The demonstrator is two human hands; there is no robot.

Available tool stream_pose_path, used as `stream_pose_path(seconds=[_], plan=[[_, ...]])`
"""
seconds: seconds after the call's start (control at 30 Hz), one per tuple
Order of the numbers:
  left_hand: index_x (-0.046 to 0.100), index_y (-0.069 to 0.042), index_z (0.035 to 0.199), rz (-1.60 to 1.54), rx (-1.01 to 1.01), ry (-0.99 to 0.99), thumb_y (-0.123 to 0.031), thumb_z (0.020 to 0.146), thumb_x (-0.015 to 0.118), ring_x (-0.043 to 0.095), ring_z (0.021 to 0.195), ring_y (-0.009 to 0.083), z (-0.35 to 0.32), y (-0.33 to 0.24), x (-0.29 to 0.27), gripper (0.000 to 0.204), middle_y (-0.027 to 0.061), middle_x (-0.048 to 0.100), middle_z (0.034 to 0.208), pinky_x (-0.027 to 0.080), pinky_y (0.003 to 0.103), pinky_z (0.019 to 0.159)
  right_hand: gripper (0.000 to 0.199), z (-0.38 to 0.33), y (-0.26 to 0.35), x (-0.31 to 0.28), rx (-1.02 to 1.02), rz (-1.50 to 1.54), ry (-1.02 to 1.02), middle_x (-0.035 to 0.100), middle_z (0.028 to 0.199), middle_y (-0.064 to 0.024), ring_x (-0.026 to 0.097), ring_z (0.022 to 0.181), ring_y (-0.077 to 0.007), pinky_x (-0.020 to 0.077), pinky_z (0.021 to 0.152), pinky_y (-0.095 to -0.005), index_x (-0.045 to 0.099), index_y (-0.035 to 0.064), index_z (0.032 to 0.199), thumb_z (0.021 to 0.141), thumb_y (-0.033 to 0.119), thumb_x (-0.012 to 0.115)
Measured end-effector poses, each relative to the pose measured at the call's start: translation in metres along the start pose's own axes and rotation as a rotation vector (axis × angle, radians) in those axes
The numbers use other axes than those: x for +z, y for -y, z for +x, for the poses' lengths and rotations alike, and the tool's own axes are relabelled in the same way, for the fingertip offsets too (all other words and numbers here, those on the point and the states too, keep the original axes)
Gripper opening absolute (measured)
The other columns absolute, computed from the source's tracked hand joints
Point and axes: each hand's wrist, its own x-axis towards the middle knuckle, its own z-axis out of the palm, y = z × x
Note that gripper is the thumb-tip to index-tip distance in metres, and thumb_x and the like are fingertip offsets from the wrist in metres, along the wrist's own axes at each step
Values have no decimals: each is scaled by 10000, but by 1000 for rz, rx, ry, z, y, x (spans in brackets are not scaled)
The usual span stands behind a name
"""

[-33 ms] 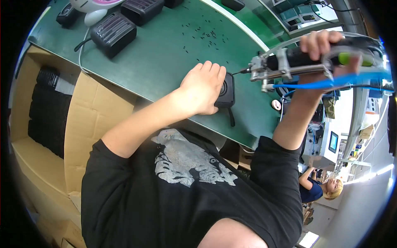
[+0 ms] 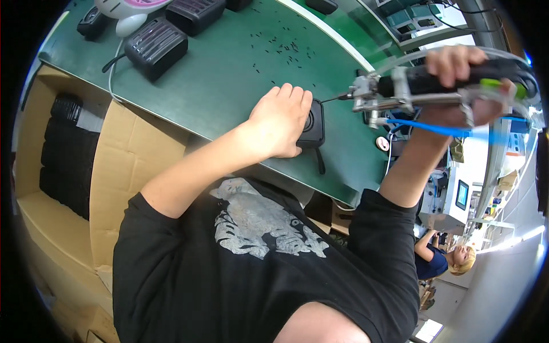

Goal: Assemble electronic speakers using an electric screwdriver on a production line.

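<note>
My left hand (image 2: 284,120) is closed over a small black boxy device (image 2: 312,127) on the green bench, pressing it down near the front edge. The device has rounded corners, a round part half hidden by my fingers, and a short black strap (image 2: 321,161). In my right hand (image 2: 457,74) is a power screwdriver (image 2: 403,86) with a metal feed head, a clear tube and a blue hose. It lies roughly level in the picture, its thin bit pointing left with the tip at the device's upper right corner. Whether the tip touches cannot be made out.
Many tiny dark screws (image 2: 289,48) lie scattered on the green bench (image 2: 229,74). Ribbed black devices (image 2: 155,47) and a white-and-pink machine (image 2: 123,11) stand at the far left. A cardboard box (image 2: 123,166) with black items is at left. Another person (image 2: 437,257) is at right.
My right hand and the screwdriver have shifted slightly to the right, drawing back a little from the device. My left hand and the device stay in place.
</note>
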Motion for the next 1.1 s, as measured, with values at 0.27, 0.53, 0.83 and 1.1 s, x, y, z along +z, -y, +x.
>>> stream_pose_path(seconds=[0.27, 0.53, 0.83, 1.1], plan=[[454, 53, 1280, 32, 38, -92, -368, 615, 841, 513, 1054, 287, 7, 3, 2, 876, 152, 540, 1081, 441, 366, 933, 638, -8, 82, 14, -35, 36, 224, 554, 840, -62, 575, 681, -190, 436, 660, -364, 475, 27, 1061, 805, 577, 669], [455, 35, 1301, 42, 49, -117, -369, 594, 860, 512, 1037, 280, 6, 2, 6, 909, 143, 537, 1075, 446, 363, 920, 535, -29, 60, 27, -10, -40, 67, 512, 710, 12, 535, 566, -109, 395, 608, -274, 463, 77, 927, 711, 505, 703], [462, 38, 1284, 20, 18, -68, -437, 617, 852, 525, 1067, 284, 5, 0, 1, 907, 153, 552, 1101, 455, 367, 940, 590, -36, 34, 26, 108, -52, 172, 522, 766, -15, 555, 635, -115, 403, 650, -301, 507, 58, 990, 801, 588, 683], [469, 57, 1267, 27, 17, -94, -469, 595, 856, 531, 1072, 298, 6, 1, 1, 938, 156, 561, 1086, 456, 382, 960, 678, -33, 26, 22, 103, 12, 322, 525, 820, -24, 529, 662, -146, 403, 659, -327, 491, 43, 1069, 845, 676, 589]])
